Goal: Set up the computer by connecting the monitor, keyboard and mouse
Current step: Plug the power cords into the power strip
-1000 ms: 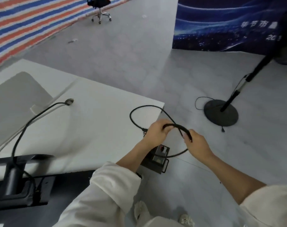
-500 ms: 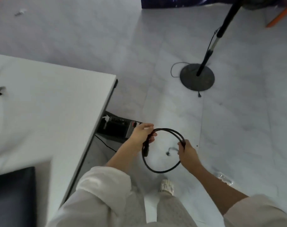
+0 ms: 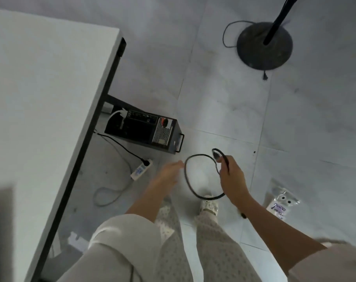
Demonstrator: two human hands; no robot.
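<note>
A thin black cable [image 3: 188,178] hangs in a loose round loop just below the middle of the frame, above the floor [image 3: 224,102]. It is smooth and dark all along, and its upper end curls into a second, much smaller loop at the top right of the big one. The right hand [image 3: 231,176] has its fingers curled round the cable at that upper right part, and the big loop dangles from this grip. The left hand [image 3: 170,171] is blurred, with fingers stretched out and relaxed towards the left side of the loop; it grips nothing, and whether the fingertips touch the cable cannot be told.

One small black computer box [image 3: 144,131] stands on the floor left of centre, half under the edge of the white table [image 3: 40,98] that fills the left of the frame. One white plug [image 3: 120,115] sits in the box's top left corner. One white power strip [image 3: 141,168] lies on the floor below the box, with one black plug in it and a grey cord [image 3: 110,195] looping away at lower left.

In the upper right stands one round black stand base [image 3: 264,45] with a pole rising from it. One clear plastic bag [image 3: 282,202] lies on the floor at the right. Two legs in pale trousers and one pale shoe [image 3: 208,205] show at the bottom.
</note>
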